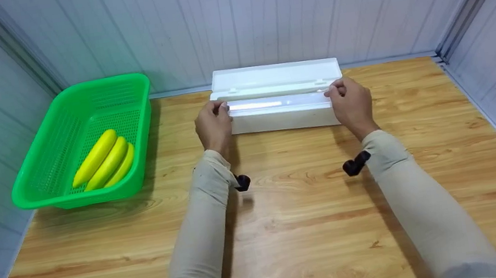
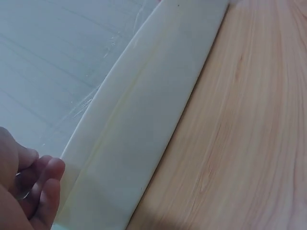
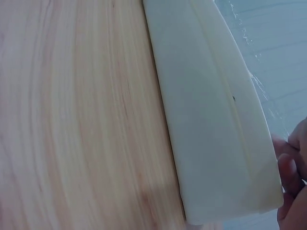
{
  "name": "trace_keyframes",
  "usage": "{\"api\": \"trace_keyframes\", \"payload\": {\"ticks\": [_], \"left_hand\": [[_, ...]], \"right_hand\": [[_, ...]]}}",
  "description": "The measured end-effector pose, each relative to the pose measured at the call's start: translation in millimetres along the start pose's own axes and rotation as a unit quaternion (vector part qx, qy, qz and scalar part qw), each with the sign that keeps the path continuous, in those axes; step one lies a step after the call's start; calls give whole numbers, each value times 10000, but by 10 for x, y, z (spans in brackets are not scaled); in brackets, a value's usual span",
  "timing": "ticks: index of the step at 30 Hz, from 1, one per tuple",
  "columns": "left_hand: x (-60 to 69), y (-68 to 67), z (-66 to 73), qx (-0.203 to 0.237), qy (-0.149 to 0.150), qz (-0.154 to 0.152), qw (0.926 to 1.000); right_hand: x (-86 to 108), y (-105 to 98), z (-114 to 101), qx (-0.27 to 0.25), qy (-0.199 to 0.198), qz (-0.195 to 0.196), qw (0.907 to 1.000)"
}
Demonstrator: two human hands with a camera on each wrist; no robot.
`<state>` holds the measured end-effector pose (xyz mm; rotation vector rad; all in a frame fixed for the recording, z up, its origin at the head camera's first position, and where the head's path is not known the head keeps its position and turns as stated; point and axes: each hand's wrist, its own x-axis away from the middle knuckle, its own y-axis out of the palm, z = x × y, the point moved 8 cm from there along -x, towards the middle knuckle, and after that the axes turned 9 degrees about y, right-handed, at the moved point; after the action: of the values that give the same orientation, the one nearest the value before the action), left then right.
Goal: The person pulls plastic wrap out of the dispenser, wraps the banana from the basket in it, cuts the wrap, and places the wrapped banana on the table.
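Note:
A long white cling film dispenser box (image 1: pixel 284 121) lies crosswise at the back of the table, its lid (image 1: pixel 275 75) raised toward the wall. Clear cling film (image 1: pixel 272 102) shows along its opening, and the film's wrinkled edge (image 2: pixel 88 99) stands out above the box rim in the left wrist view. At the box's left end my left hand (image 1: pixel 215 125) pinches the film between thumb and fingers. My right hand (image 1: pixel 353 103) pinches it at the right end; in the right wrist view its fingers (image 3: pixel 289 173) are beside the box corner. The roll inside cannot be made out.
To the left stands a green plastic basket (image 1: pixel 145 139) with yellow bananas (image 1: pixel 103 161) in it. Panelled walls (image 1: pixel 279 13) close off the back and both sides of the wooden table (image 1: pixel 299 228).

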<state>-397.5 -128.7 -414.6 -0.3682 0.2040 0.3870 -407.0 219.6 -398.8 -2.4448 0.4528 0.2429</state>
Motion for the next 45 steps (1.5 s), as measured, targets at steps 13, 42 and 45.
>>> {"api": "trace_keyframes", "payload": {"ticks": [13,42,45], "left_hand": [[102,13,-151,2388,-1343,-180,9616],[188,100,-144,2942,-237,-455,9544],[185,126,-121,2954,-279,-603,9531]], "right_hand": [[41,14,15,-695,327,158,9969],[43,18,141,-1080,547,309,9922],[41,-2,153,-1071,558,327,9921]]}}
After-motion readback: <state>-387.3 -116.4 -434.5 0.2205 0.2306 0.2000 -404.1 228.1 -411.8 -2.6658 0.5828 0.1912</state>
